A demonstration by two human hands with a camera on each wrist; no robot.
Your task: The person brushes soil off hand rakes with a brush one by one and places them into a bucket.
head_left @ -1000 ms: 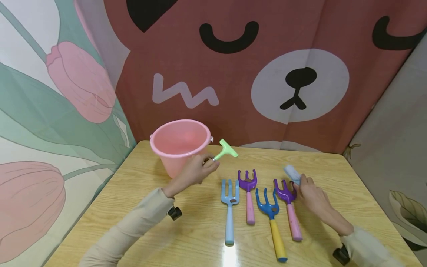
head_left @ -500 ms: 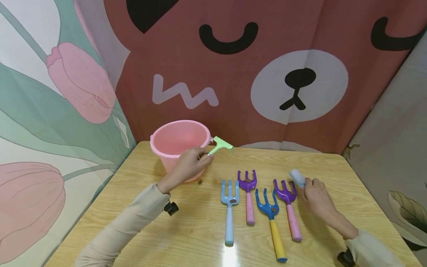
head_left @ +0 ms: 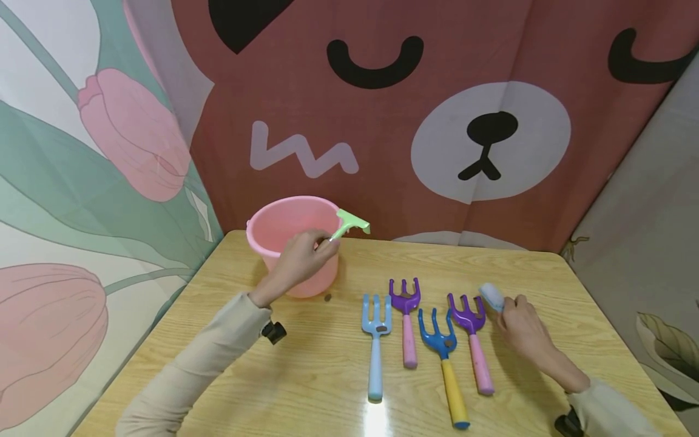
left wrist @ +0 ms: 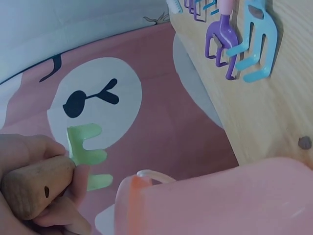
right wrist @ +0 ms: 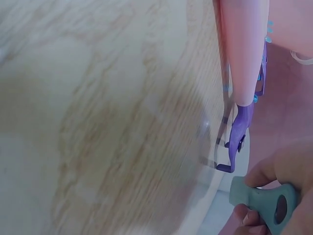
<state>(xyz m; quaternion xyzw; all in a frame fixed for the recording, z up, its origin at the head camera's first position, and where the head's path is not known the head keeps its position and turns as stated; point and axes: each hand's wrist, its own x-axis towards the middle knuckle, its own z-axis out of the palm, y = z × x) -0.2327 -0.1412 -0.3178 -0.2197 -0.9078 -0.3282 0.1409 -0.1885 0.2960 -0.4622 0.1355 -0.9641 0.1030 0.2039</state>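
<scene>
My left hand point(head_left: 299, 258) grips a small hand rake point(head_left: 349, 221) with a pale green three-tined head. In the left wrist view its short wooden handle point(left wrist: 41, 186) shows between the fingers and thumb. The hand overlaps the near right side of the pink bucket point(head_left: 306, 282) in the head view, and the rake head overlaps the rim. At the right, my right hand point(head_left: 525, 331) holds a small brush point(head_left: 491, 297) with a pale bluish-white head. Its grey-green handle point(right wrist: 266, 203), with a dark oval hole, is pinched by fingers and thumb.
Between the hands lie a light blue fork point(head_left: 375, 364), a purple fork with a pink handle point(head_left: 409, 340), a blue fork with a yellow handle point(head_left: 453, 391) and another purple-and-pink fork point(head_left: 479, 361). A small brown disc point(head_left: 327, 297) lies near the bucket. A bear-print cloth point(head_left: 382, 121) hangs behind the table.
My left hand has moved left and up with the hand rake, from beside the bucket to its rim. My right hand has shifted slightly right with the brush. The forks stay put.
</scene>
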